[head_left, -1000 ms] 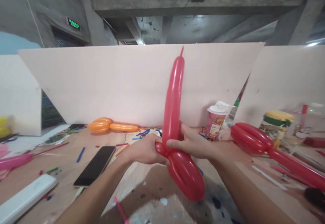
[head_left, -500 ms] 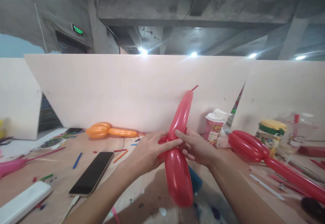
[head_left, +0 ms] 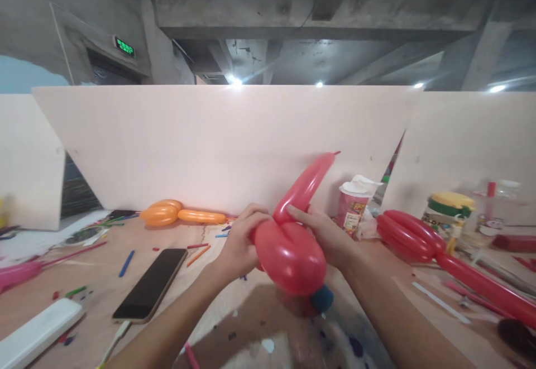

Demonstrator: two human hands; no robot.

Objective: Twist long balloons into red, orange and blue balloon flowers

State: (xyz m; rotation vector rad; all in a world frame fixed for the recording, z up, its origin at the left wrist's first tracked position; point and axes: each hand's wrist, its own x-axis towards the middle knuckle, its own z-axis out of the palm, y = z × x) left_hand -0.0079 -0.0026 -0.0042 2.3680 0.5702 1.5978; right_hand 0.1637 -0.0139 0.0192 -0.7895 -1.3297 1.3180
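Note:
A twisted red balloon [head_left: 293,257] is held up between both hands at the centre. Its looped lower part bulges toward me, and a straight section rises to the upper right, ending in a thin tip. My left hand [head_left: 245,238] wraps round the left side of the loops, its fingertips partly hidden behind them. Just below the straight section, my right hand [head_left: 324,232] grips the balloon near the twist, thumb on the front. Under the loops a blue object [head_left: 322,299] partly shows.
An orange balloon [head_left: 161,214] lies at the back left, a black phone [head_left: 151,285] and white device [head_left: 39,332] nearer. At right are a pink cup [head_left: 352,207], another red balloon [head_left: 410,238] and a yellow-lidded jar [head_left: 450,210]. A pale panel [head_left: 218,145] stands behind.
The red balloon's loops have tilted up toward me, and its straight section leans further right. My left hand has shifted from the twist to the side of the loops.

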